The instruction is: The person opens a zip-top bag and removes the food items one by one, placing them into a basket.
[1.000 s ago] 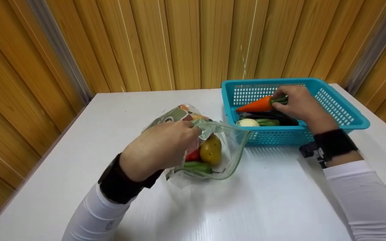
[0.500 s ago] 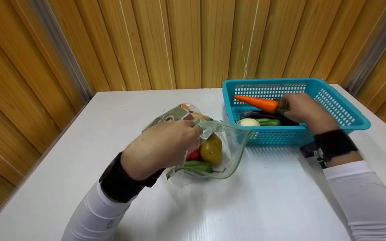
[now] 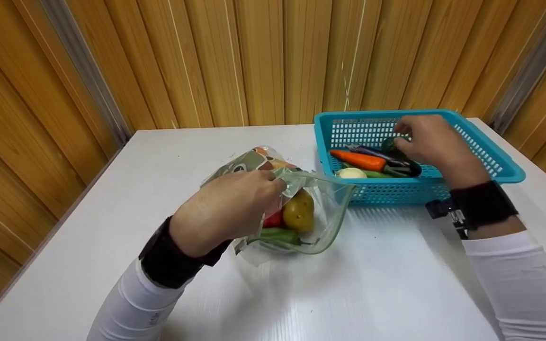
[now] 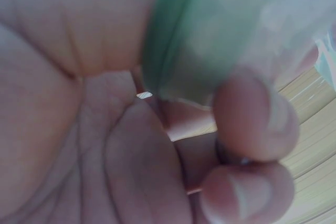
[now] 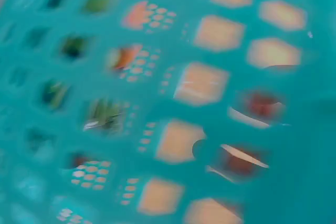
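Note:
My left hand [image 3: 228, 203] pinches the rim of a clear patterned zip bag [image 3: 251, 163]; the left wrist view shows its green edge [image 4: 176, 35] between thumb and fingers. Inside the bag lie a yellow-brown potato-like piece [image 3: 299, 211], a red piece [image 3: 273, 219] and a green pepper [image 3: 280, 235]. My right hand [image 3: 436, 142] hovers in the teal basket [image 3: 396, 192], thumb and forefinger apart beside a dark green rounded vegetable [image 3: 389, 143]. Whether they touch it I cannot tell. An orange carrot [image 3: 360, 160] lies against a dark eggplant [image 3: 379, 153] there.
A pale round vegetable [image 3: 351, 173] and a partly covered green one sit at the basket's near side. The white table [image 3: 168, 161] meets a wood-panelled wall [image 3: 258, 61] behind. In the right wrist view the basket's mesh wall [image 5: 173, 108] is blurred.
My right hand has let go of the carrot, which now lies lower in the basket. The hand has lifted slightly toward the dark green vegetable. My left hand and the bag stay put.

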The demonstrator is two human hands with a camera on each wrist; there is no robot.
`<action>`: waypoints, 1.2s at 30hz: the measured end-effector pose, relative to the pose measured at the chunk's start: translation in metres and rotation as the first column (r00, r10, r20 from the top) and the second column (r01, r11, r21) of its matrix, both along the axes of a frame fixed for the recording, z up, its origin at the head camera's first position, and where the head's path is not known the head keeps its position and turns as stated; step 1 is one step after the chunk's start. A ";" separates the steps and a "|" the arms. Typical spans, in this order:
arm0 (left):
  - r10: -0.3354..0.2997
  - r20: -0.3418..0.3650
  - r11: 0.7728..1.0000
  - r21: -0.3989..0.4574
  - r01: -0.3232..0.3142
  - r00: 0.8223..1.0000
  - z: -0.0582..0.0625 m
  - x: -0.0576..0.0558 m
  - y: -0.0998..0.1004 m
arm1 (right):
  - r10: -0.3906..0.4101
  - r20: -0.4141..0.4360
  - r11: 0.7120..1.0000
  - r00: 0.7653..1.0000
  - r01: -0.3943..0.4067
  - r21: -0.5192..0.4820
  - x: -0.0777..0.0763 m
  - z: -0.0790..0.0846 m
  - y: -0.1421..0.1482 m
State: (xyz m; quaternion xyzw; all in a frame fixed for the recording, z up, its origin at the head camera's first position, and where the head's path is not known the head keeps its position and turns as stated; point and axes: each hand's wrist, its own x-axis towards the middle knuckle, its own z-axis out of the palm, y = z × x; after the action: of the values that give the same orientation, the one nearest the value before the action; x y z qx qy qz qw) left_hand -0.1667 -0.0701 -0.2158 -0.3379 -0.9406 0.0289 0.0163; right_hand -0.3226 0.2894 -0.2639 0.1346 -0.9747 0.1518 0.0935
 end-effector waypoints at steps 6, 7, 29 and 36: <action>0.007 0.011 1.000 0.006 -0.007 1.000 0.000 0.000 -0.001 | 0.061 -0.166 0.996 0.984 -0.070 -0.051 0.030 0.021 -0.028; 0.008 0.012 1.000 0.007 -0.008 1.000 0.000 0.000 -0.001 | 0.074 -0.197 0.995 0.978 -0.087 -0.055 0.036 0.024 -0.033; -0.005 -0.015 1.000 -0.001 0.005 1.000 -0.001 -0.001 -0.002 | 0.718 -0.509 0.635 0.475 -0.747 0.198 0.136 0.032 -0.113; -0.022 -0.045 1.000 0.000 0.022 0.999 -0.003 -0.002 -0.001 | 0.815 -0.352 0.550 0.460 -0.805 0.221 0.136 0.008 -0.138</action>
State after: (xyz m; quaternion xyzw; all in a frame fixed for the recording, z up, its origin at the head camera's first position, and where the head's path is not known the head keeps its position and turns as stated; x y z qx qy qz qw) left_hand -0.1683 -0.0708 -0.2188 -0.3475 -0.9362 0.0362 0.0381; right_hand -0.1869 0.1512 -0.2555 0.6106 -0.7508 0.1342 0.2133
